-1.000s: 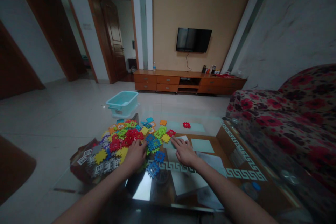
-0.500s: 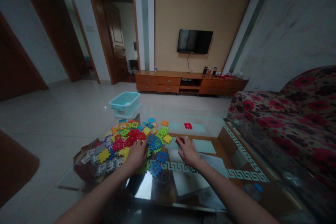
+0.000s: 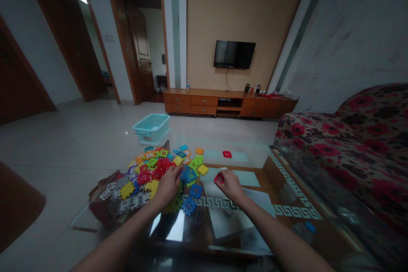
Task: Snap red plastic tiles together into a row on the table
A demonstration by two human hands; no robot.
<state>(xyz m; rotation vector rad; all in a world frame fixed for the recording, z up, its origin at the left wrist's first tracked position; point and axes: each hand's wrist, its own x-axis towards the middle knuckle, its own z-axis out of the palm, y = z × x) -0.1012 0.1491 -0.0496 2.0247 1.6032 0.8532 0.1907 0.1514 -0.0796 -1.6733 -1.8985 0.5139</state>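
Shifted off the right edge of the pile in the past second, a red piece [image 3: 219, 178] now sits in the pinch of a person's right hand [image 3: 232, 183], as seen by a bystander in the room. Glass-topped, the low table [image 3: 296, 211] stretches out beneath both forearms. Across its left side spreads the pile [image 3: 155, 174], a jumble of red, yellow, green, blue and white. Over the pile's near right side curls the left hand [image 3: 168, 185], fingertips close by some blue pieces [image 3: 188, 174]; whether it grips anything cannot be told from here. Well apart from both hands, a second red piece [image 3: 227, 154] lies flat toward the far side. Thumb and forefinger of the right hand are closed around the pinched one, which pokes out on the side facing the pile; whether it touches the glass is unclear. By its look it is thin plastic: light, stiff, hardly fragile, perhaps a little slick on its flat faces. Best hold, in this onlooker's judgement, is by two opposite edges, where the small notched teeth should keep fingertips from slipping.
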